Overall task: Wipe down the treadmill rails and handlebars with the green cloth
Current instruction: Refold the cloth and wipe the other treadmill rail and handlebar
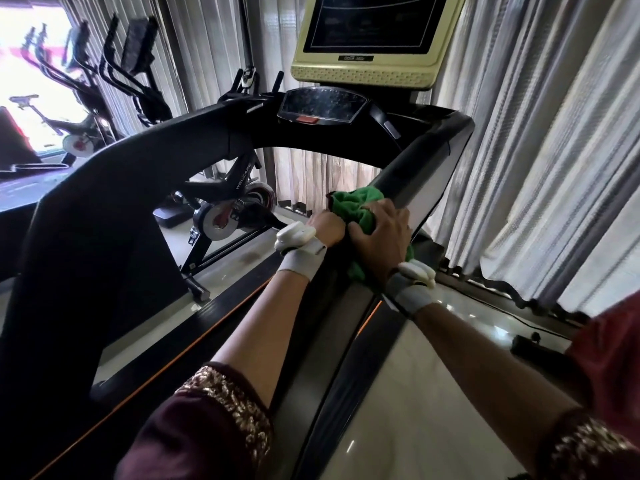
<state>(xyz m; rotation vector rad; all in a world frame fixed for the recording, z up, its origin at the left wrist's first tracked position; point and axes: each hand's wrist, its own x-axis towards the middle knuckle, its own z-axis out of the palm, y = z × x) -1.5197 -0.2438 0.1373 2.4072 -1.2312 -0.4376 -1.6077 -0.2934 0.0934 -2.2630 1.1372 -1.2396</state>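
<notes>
The green cloth [360,206] is bunched around the treadmill's right handrail [419,164], a dark bar that slopes up toward the console [322,107]. My right hand [379,237] lies over the cloth and presses it onto the rail. Just left of it, my left hand [327,225] grips the cloth's edge on the rail's inner side. Both wrists wear grey bands with white devices. The left handrail [114,174] is a broad black arm across the left of the view, and neither hand touches it.
A yellow-framed screen [370,36] stands above the console. Grey curtains [540,133] hang close on the right. A spin bike [228,209] and other exercise machines [104,81] stand to the left. A black cable [519,320] lies on the glossy floor at the right.
</notes>
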